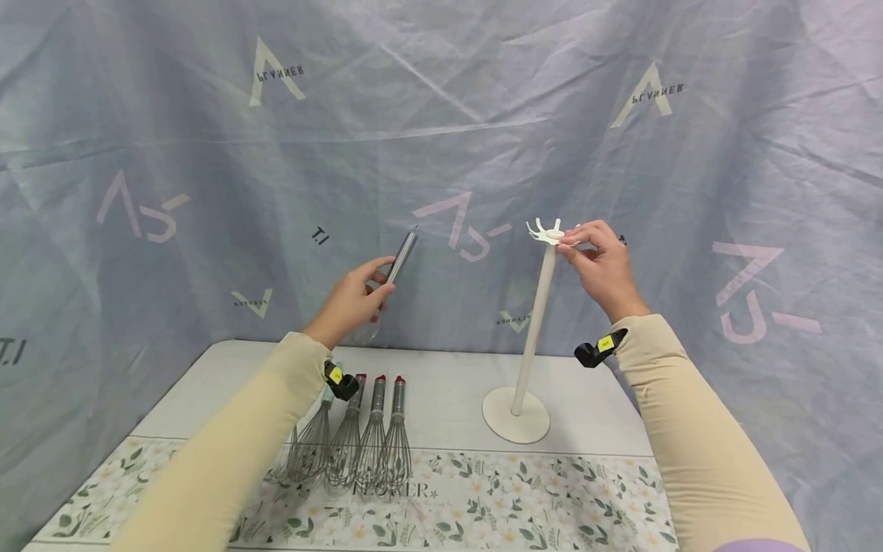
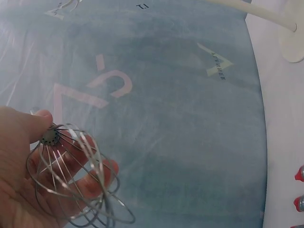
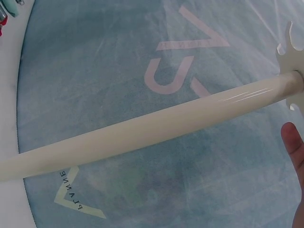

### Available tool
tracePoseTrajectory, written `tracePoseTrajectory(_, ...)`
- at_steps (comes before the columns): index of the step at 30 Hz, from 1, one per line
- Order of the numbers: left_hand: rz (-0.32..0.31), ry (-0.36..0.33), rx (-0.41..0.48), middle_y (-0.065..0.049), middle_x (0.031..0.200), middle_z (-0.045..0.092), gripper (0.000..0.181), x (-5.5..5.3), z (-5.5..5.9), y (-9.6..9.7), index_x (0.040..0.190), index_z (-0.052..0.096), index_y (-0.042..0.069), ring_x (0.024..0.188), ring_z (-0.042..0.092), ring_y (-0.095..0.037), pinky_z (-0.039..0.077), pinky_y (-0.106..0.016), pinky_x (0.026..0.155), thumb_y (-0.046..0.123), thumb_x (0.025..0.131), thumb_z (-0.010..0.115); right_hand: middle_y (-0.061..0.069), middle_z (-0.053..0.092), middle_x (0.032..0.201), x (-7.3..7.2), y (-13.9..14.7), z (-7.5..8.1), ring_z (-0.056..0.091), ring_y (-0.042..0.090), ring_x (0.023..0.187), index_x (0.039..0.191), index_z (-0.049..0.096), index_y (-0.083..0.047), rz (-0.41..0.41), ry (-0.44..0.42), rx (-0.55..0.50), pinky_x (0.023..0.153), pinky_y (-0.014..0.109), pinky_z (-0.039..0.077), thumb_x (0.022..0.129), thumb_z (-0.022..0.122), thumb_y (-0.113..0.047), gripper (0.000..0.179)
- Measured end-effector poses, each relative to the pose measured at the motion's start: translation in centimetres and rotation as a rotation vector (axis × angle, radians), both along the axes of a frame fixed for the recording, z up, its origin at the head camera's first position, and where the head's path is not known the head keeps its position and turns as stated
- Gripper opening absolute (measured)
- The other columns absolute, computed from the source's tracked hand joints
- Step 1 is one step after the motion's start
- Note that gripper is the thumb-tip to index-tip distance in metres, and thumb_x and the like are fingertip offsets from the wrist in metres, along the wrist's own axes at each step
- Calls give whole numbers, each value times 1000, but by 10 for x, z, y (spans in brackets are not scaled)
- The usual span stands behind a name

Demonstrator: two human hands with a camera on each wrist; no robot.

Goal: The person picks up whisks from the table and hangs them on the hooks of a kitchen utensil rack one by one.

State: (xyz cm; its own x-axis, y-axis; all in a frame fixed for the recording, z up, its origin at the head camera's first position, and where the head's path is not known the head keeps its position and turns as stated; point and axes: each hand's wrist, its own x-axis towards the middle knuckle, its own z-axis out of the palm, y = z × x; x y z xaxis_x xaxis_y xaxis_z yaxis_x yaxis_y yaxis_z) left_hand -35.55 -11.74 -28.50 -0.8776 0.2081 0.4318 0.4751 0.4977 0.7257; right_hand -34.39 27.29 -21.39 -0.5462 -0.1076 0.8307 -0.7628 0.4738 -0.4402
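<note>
My left hand [image 1: 353, 300] holds a metal whisk [image 1: 403, 254] in the air, its handle tilted up and its wire loops hanging below the fingers. In the left wrist view, the loops [image 2: 100, 178] spread out in front of the palm. To the right stands a white hook stand [image 1: 534, 330] with a round base and a crown of curved hooks on top. At that crown, my right hand [image 1: 604, 267] pinches a hook's edge between thumb and fingers. The right wrist view shows the post [image 3: 156, 126] and the thumb [image 3: 290, 137] beside the hooks.
Several more whisks [image 1: 398, 429] lie side by side on the white table [image 1: 448, 391], some with red handle ends, one with a pale green handle, partly behind the left sleeve. A floral runner [image 1: 497, 506] covers the table's front. Behind hangs a grey-blue printed cloth [image 1: 428, 92].
</note>
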Motion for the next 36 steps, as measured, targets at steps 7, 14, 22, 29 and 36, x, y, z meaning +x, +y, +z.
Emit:
tracePoseTrajectory(7,-27,52,-29,-6,117,61,54,-3,9,15,156,40,30,79,67,-26,57,-39,61,21,105,58,21,56,111,-1,2,-1,55,8,107,103,69,12,6,1,4,83,15,52,92,69,6,13)
tracePoseTrajectory(14,-53,81,-39,-4,115,61,53,-4,23,29,156,39,29,74,65,-19,55,-39,60,21,106,56,10,59,107,-1,1,-1,57,13,106,101,70,12,3,14,-1,82,16,53,91,70,7,12)
tracePoseTrajectory(22,-62,103,-86,-8,116,62,53,-5,34,45,156,40,26,78,66,-19,55,-37,61,19,106,56,4,58,105,-1,1,-2,58,16,106,101,70,11,-17,4,4,82,15,52,91,70,5,11)
tracePoseTrajectory(29,-79,109,-97,-4,111,62,53,-6,43,55,156,41,27,80,66,-20,53,-36,61,20,106,56,8,58,107,0,1,-2,57,17,106,101,70,11,-20,1,6,82,14,52,92,70,5,11)
tracePoseTrajectory(36,-93,128,-138,-4,114,64,53,-9,50,65,154,42,31,80,66,-15,53,-36,63,19,105,57,9,57,108,1,-1,0,55,11,106,102,70,12,-13,-7,-3,82,14,52,92,69,4,12)
